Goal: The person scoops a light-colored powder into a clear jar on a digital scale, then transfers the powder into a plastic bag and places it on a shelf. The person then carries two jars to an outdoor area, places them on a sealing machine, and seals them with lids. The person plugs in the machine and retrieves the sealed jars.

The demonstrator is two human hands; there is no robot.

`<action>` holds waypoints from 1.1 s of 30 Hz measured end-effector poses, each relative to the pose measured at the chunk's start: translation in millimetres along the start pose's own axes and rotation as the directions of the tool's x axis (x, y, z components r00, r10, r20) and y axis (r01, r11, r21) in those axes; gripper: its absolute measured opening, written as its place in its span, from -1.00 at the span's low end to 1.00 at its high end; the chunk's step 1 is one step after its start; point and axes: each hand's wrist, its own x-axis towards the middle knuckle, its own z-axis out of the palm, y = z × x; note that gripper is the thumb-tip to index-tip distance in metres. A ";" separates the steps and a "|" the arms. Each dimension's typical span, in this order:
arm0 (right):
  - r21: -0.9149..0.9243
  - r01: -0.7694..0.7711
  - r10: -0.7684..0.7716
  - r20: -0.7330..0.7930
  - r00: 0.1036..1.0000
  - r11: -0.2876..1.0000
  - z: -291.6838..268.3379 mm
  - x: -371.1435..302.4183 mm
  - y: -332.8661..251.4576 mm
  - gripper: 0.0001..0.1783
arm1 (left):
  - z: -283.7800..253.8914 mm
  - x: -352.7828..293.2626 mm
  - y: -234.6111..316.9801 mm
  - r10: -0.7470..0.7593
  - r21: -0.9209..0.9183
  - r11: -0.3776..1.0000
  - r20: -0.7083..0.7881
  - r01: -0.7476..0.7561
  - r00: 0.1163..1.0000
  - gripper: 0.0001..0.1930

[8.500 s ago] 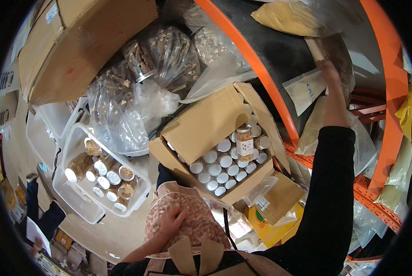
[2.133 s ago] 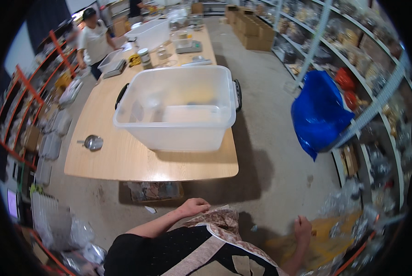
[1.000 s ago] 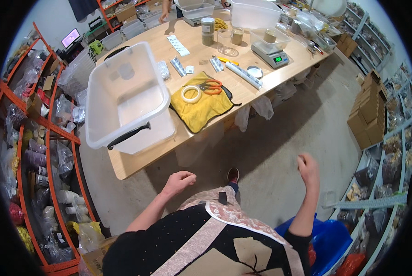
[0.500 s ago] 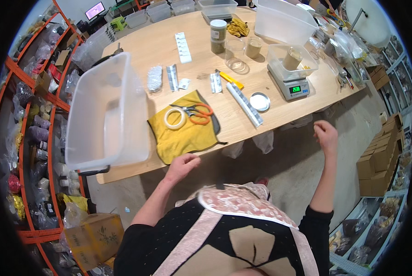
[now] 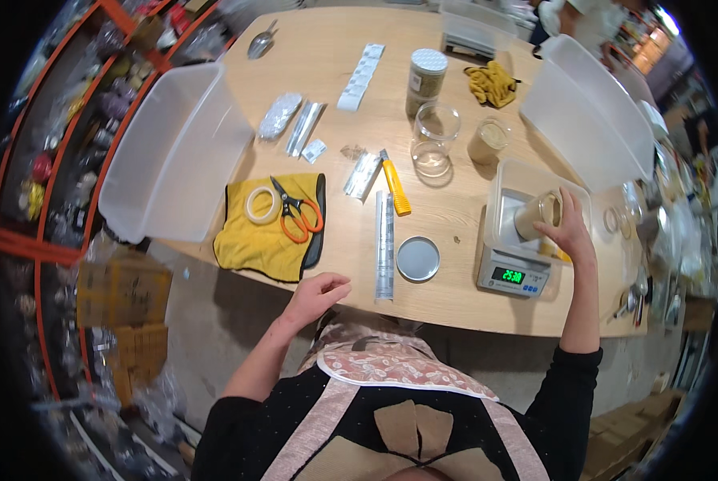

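My right hand point(image 5: 570, 228) grips the open end of a clear jar point(image 5: 531, 218) with tan contents, lying tilted in a clear plastic box point(image 5: 499, 183). That box rests on a digital scale point(image 5: 495, 284) with a lit green display. Over the table's front edge hovers my left hand point(image 5: 317, 298), empty, its fingers loosely stretched. Nearest to it is a yellow cloth piece with dark edging point(image 5: 242, 247), bearing a tape roll point(image 5: 250, 210) and orange-handled scissors point(image 5: 288, 204). Between my hands lie a round metal lid point(image 5: 418, 259) and a long silvery strip point(image 5: 384, 248).
A large clear bin point(image 5: 170, 152) occupies the left; another point(image 5: 587, 120) stands back right. Mid-table are a yellow utility knife point(image 5: 396, 188), an empty clear jar point(image 5: 435, 132), a filled jar point(image 5: 488, 144) and stacked jars point(image 5: 427, 76). A metal scoop point(image 5: 260, 44) lies far left.
My right hand has moved from beside the table to the jar in the box and taken hold of it. The view has shifted closer to the table. My left hand remains near the front edge.
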 end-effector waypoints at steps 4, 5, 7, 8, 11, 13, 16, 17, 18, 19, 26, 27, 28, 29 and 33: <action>0.116 -0.069 0.054 0.128 0.990 0.991 3.9 14.1 9.9 0.03 | 21.5 15.1 31.9 0.084 0.248 0.967 -0.093 -0.059 0.992 -0.72; 0.180 -0.066 0.046 0.111 0.993 0.981 2.5 15.7 9.8 0.03 | 23.3 20.7 39.5 0.065 0.265 0.963 -0.096 -0.037 0.993 -0.72; 0.166 -0.088 0.063 0.147 0.987 0.982 0.9 18.3 8.3 0.03 | 27.1 35.0 51.8 0.058 0.292 0.956 -0.090 -0.029 0.994 -0.70; 0.173 -0.071 0.047 0.140 0.989 0.982 0.6 19.6 7.5 0.02 | 28.8 43.6 57.6 0.067 0.317 0.948 -0.080 -0.038 0.995 -0.70; 0.176 -0.050 0.029 0.122 0.992 0.983 -1.3 19.5 4.5 -0.01 | 38.0 75.4 76.0 0.125 0.311 0.945 -0.043 -0.106 0.991 -0.69; 0.172 -0.041 0.029 0.071 0.997 0.984 -9.7 14.7 4.2 -0.04 | 47.9 99.3 89.8 0.196 0.270 0.943 0.028 -0.196 0.980 -0.68; 0.174 -0.053 0.062 -0.046 0.997 0.983 -38.3 -3.3 4.8 -0.06 | 60.9 133.2 112.6 0.292 0.258 0.912 0.135 -0.319 0.947 -0.67; 0.180 -0.069 0.084 -0.079 0.993 0.981 -53.4 -12.1 6.0 -0.06 | 64.2 143.7 120.1 0.315 0.277 0.894 0.167 -0.352 0.934 -0.67; 0.239 -0.148 0.173 -0.087 0.981 0.960 -68.7 -22.9 6.9 -0.06 | 67.5 154.5 127.5 0.339 0.292 0.875 0.196 -0.385 0.920 -0.67; 0.298 -0.222 0.259 -0.090 0.962 0.929 -83.8 -35.0 8.0 -0.06 | 70.7 164.4 134.2 0.376 0.309 0.848 0.223 -0.431 0.899 -0.67; 0.294 -0.435 0.505 -0.234 0.830 0.851 -142.2 -148.0 43.4 -0.03 | 95.0 225.3 164.8 0.527 0.302 0.732 0.318 -0.611 0.788 -0.67; 0.339 -0.468 0.555 -0.238 0.797 0.816 -141.3 -167.3 51.1 -0.02 | 98.4 232.5 167.7 0.560 0.288 0.714 0.312 -0.638 0.767 -0.68; 0.263 -0.505 0.564 -0.263 0.783 0.822 -136.2 -185.9 58.5 -0.01 | 102.0 240.2 170.3 0.575 0.281 0.704 0.313 -0.652 0.756 -0.68; 0.311 -0.550 0.626 -0.263 0.734 0.775 -127.8 -202.9 66.3 0.00 | 105.9 246.9 172.8 0.592 0.269 0.696 0.310 -0.666 0.744 -0.68; 0.480 -0.626 0.753 -0.117 0.648 0.614 -73.8 -244.5 93.3 -0.01 | 122.2 269.7 178.9 0.607 0.221 0.712 0.284 -0.667 0.742 -0.69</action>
